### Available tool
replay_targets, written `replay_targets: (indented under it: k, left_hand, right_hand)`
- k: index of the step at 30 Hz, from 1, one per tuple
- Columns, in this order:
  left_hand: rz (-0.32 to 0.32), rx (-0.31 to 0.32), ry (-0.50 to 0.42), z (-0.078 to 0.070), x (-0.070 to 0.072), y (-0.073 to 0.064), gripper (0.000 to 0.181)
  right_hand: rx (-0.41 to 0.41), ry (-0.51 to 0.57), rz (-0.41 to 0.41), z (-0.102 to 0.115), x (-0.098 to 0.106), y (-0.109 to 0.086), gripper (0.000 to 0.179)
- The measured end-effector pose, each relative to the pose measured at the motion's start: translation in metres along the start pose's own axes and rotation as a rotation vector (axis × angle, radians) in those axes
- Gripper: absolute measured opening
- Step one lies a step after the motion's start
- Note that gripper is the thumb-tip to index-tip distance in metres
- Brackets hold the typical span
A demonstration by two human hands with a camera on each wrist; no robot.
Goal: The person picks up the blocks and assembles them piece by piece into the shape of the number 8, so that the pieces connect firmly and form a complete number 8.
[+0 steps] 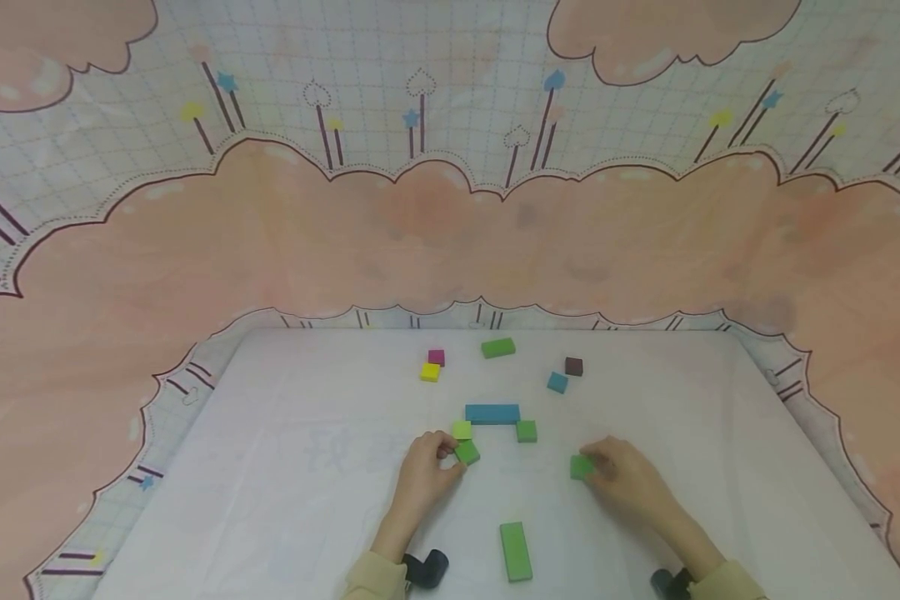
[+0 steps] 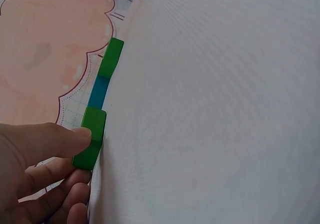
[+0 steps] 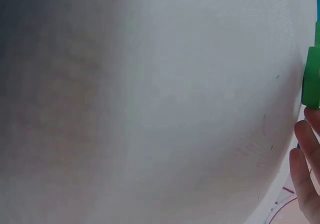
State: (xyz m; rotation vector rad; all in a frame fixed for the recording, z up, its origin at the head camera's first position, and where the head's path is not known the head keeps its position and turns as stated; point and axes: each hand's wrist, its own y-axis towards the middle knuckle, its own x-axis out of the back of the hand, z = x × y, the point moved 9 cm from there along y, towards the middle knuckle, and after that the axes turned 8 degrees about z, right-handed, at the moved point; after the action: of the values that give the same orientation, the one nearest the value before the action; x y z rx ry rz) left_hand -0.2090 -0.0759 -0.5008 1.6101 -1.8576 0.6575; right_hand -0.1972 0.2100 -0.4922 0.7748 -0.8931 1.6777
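My left hand (image 1: 426, 473) pinches a green block (image 1: 467, 452) between thumb and fingers, its far corner right at a lighter green block (image 1: 461, 430). In the left wrist view the thumb (image 2: 77, 140) presses on the green block's side. A long blue block (image 1: 492, 413) lies just behind, with another green block (image 1: 527, 431) by its right end. Off to the right, my right hand (image 1: 624, 475) holds a green block (image 1: 581, 467) by its right side with thumb and fingertips. That green block (image 3: 312, 79) shows only at the edge of the right wrist view.
A long green block (image 1: 516, 552) lies near the front, between the forearms. Farther back are another long green block (image 1: 498, 347), a magenta block (image 1: 437, 357) beside a yellow one (image 1: 430, 372), and a dark brown block (image 1: 573, 367) beside a blue one (image 1: 557, 382). A white cloth (image 1: 270, 500) covers the table.
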Motion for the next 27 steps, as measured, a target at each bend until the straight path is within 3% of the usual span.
replay_targets:
  k: [27]
  left_hand:
    - [0.005, 0.040, 0.002, 0.0035, -0.0018, 0.0008, 0.026]
  right_hand:
    - [-0.017, -0.017, 0.016, -0.0014, 0.0012, -0.0020, 0.029]
